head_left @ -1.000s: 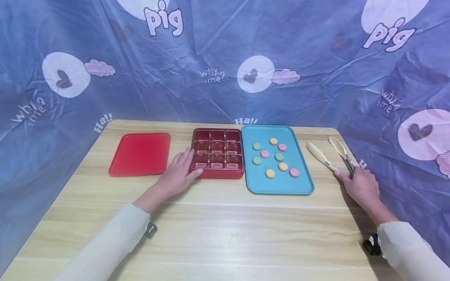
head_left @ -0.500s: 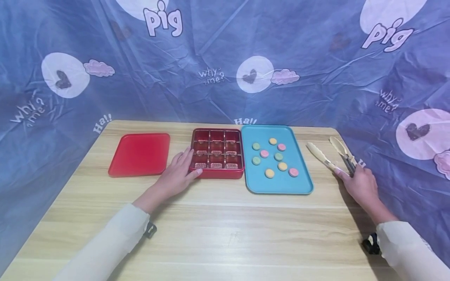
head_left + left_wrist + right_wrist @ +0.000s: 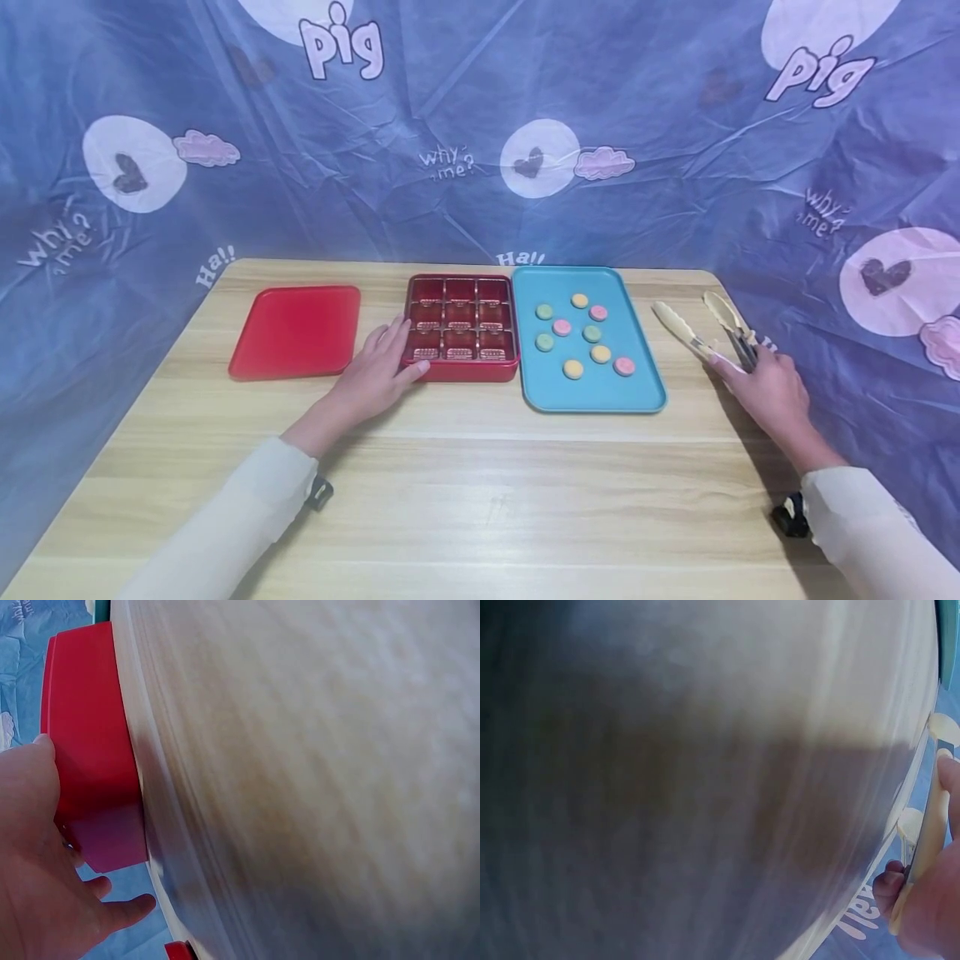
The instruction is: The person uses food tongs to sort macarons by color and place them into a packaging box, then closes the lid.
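My left hand (image 3: 372, 375) lies at the near left corner of a red compartment box (image 3: 461, 371). Its thumb touches the front wall and its fingers stretch along the left side; in the left wrist view some fingertips stand off the box. Clear dividers split the box, and no sweets show in its compartments. At the table's right edge my right hand (image 3: 772, 396) grips a pair of tongs (image 3: 677, 325) with cream tips, spread apart and pointing away. Several green, yellow and pink macaron-like rounds (image 3: 573, 369) lie scattered on a blue tray (image 3: 555, 396), right of the box.
A flat red lid (image 3: 296, 333) lies left of the box. The wooden table (image 3: 480, 500) ends at a blue printed cloth (image 3: 375, 192) behind and on both sides. Box and tray stand edge to edge.
The head view has shifted slightly. Both hands, the tongs, the box and the rounds otherwise look the same.
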`<state>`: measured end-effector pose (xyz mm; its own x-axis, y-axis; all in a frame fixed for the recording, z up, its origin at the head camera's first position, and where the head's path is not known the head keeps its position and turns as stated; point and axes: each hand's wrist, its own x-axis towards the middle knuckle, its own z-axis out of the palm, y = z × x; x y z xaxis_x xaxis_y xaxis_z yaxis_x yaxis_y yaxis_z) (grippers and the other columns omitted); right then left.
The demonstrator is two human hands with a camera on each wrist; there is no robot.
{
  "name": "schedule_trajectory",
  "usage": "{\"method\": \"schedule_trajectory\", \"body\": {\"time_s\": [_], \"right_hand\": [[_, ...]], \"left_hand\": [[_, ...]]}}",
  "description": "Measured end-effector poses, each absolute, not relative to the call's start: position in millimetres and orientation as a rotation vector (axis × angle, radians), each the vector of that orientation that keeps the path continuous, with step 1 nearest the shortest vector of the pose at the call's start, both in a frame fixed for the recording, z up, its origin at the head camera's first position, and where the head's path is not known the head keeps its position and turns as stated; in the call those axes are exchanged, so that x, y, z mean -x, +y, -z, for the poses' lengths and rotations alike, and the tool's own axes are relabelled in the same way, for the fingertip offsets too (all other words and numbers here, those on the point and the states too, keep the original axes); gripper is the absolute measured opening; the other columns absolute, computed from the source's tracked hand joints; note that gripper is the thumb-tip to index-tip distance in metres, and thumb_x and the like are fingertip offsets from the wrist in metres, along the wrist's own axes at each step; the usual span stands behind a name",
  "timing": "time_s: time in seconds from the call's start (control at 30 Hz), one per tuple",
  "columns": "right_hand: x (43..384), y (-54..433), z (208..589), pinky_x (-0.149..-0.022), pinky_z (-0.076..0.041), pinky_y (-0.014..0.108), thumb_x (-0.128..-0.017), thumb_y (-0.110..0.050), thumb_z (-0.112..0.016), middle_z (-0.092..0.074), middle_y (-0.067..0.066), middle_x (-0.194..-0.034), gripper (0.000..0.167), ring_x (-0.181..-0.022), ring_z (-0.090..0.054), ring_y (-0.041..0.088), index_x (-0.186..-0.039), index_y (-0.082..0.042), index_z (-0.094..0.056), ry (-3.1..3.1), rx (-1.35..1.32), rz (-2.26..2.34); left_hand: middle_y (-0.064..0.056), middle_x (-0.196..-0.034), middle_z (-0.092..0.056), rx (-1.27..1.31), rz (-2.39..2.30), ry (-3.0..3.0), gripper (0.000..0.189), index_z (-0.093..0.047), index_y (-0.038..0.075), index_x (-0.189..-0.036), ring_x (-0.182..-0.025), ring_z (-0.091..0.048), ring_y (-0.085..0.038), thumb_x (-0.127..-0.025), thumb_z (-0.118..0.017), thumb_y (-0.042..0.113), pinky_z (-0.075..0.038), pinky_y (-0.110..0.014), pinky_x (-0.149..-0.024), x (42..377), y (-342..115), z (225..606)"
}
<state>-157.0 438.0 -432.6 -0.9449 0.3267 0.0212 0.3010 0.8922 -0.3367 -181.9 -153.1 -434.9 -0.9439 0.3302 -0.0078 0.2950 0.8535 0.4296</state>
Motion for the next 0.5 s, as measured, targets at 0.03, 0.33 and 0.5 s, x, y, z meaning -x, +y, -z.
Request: {"method": "schedule_trajectory", "body": {"time_s": [0.03, 0.33, 0.5], "right_hand": [[157.0, 437.8, 432.2, -0.077, -0.04, 0.07, -0.094, -0.069, -0.05, -0.041, 0.046, -0.125, 0.101, -0.105, -0.046, 0.065, -0.147, 0.015, -0.032, -2.981, 0.499, -0.505], [154.9, 438.2, 430.6, -0.073, -0.04, 0.068, -0.094, -0.068, -0.052, -0.047, 0.04, -0.119, 0.098, -0.104, -0.048, 0.063, -0.146, 0.014, -0.036, -2.945, 0.477, -0.48], [149.9, 435.2, 428.8, -0.071, -0.04, 0.069, -0.095, -0.066, -0.051, -0.047, 0.04, -0.12, 0.091, -0.102, -0.048, 0.063, -0.141, 0.012, -0.042, -2.934, 0.433, -0.459]], "left_hand": [[-0.008, -0.171, -0.006, -0.497, -0.665, 2.946, 0.09, -0.007, 0.013, -0.164, -0.155, -0.011, -0.037, -0.1, -0.045, 0.063, -0.028, -0.067, -0.117, 181.9, -153.1, 434.9], [-0.007, -0.171, -0.005, -0.503, -0.671, 2.944, 0.091, -0.007, 0.013, -0.164, -0.155, -0.011, -0.037, -0.099, -0.042, 0.066, -0.027, -0.067, -0.118, 181.5, -153.5, 435.0], [-0.008, -0.171, -0.005, -0.506, -0.673, 2.943, 0.091, -0.007, 0.012, -0.164, -0.155, -0.011, -0.037, -0.099, -0.043, 0.065, -0.026, -0.066, -0.118, 180.9, -153.6, 434.4]]}}
